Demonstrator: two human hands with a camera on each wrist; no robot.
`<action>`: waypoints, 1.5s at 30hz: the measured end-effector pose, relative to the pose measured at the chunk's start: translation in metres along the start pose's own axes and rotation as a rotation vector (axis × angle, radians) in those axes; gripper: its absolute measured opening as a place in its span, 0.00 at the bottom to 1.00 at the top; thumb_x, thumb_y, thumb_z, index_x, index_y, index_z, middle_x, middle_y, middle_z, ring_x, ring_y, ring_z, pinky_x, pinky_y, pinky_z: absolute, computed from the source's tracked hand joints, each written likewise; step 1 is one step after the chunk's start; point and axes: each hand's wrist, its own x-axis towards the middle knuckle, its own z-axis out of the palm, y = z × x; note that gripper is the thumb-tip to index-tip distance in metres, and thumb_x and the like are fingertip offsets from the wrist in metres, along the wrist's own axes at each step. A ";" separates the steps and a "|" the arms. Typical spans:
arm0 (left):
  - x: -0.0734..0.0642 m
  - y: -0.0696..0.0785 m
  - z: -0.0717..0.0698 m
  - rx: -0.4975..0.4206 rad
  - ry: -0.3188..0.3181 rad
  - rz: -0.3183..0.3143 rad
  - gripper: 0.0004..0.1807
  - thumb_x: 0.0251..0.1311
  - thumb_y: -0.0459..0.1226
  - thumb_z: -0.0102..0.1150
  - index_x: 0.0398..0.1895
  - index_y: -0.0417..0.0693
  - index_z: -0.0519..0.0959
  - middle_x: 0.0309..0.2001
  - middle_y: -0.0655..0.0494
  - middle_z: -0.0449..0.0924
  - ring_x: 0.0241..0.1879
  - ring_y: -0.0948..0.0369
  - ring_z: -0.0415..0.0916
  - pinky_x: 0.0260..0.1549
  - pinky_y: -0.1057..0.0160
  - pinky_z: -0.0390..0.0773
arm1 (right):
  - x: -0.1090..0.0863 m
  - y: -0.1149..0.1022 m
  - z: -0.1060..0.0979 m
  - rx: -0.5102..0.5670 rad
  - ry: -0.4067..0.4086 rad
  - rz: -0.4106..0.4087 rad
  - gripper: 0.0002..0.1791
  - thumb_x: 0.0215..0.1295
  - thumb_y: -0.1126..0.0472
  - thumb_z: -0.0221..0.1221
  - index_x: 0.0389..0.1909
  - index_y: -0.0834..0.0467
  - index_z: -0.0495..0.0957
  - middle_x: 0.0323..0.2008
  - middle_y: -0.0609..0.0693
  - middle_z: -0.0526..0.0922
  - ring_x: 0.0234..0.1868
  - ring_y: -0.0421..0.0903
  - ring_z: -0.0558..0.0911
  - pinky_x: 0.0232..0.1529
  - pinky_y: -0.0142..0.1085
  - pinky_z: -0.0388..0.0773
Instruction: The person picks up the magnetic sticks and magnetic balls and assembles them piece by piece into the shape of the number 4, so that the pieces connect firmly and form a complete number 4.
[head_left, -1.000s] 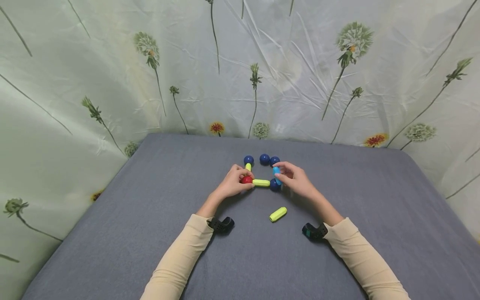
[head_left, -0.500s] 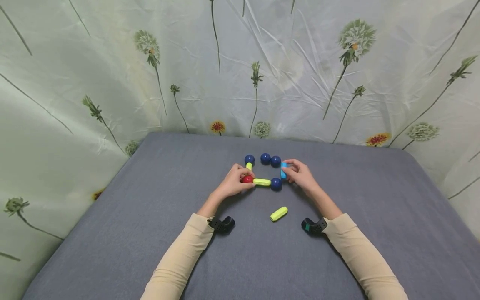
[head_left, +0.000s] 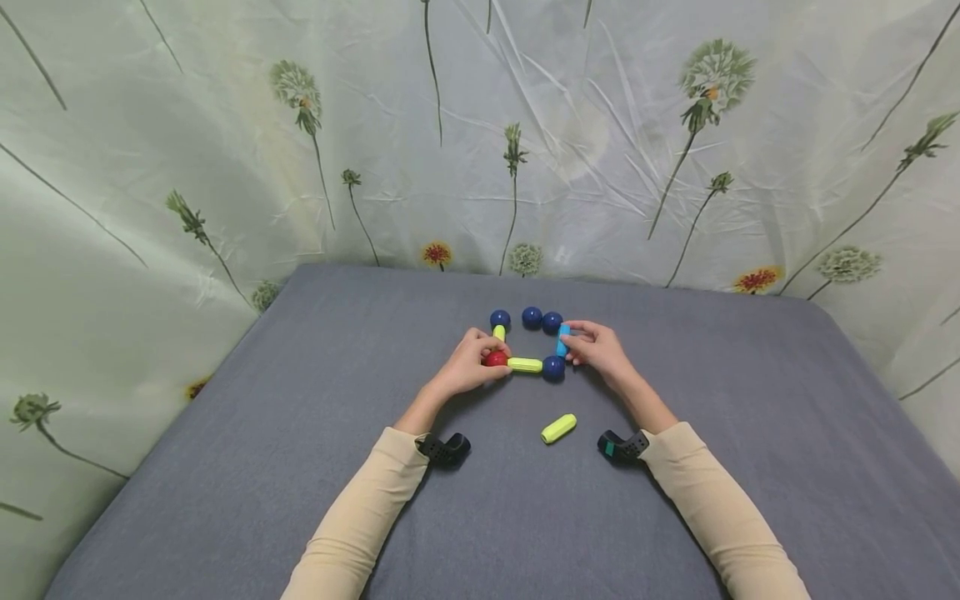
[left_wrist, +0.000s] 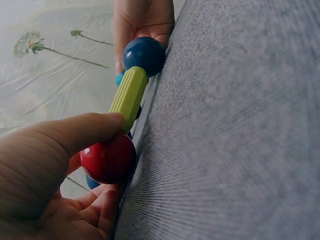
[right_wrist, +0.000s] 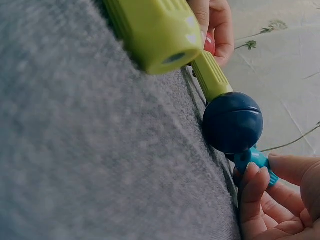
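Observation:
My left hand [head_left: 467, 363] grips a red ball [head_left: 496, 359], thumb also against the end of a ribbed yellow-green rod [left_wrist: 129, 97] in the left wrist view. That rod runs right to a dark blue ball [head_left: 553, 368]. From the red ball's far side a second yellow-green rod [head_left: 498, 333] leads to another blue ball [head_left: 500, 318]. My right hand [head_left: 600, 348] pinches a light blue rod [head_left: 563, 340] between thumb and fingers. Its near end sits at the front right blue ball; whether they are joined I cannot tell.
Two blue balls, one left [head_left: 532, 317] and one right [head_left: 552, 322], lie side by side behind. A loose yellow-green rod [head_left: 558, 428] lies nearer on the grey cloth-covered surface [head_left: 480, 525]. A flower-printed curtain [head_left: 420, 167] hangs at the back.
My right hand moved the light blue rod right, away from the front right blue ball, then slightly back left toward it. The left hand keeps its hold on the red ball.

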 end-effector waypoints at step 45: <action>0.001 0.003 -0.003 0.014 -0.022 0.004 0.14 0.53 0.40 0.66 0.43 0.48 0.81 0.46 0.45 0.66 0.44 0.55 0.67 0.39 0.64 0.70 | 0.000 -0.006 0.011 -0.209 0.001 -0.012 0.26 0.63 0.57 0.58 0.58 0.68 0.69 0.19 0.36 0.76 0.22 0.37 0.71 0.25 0.28 0.69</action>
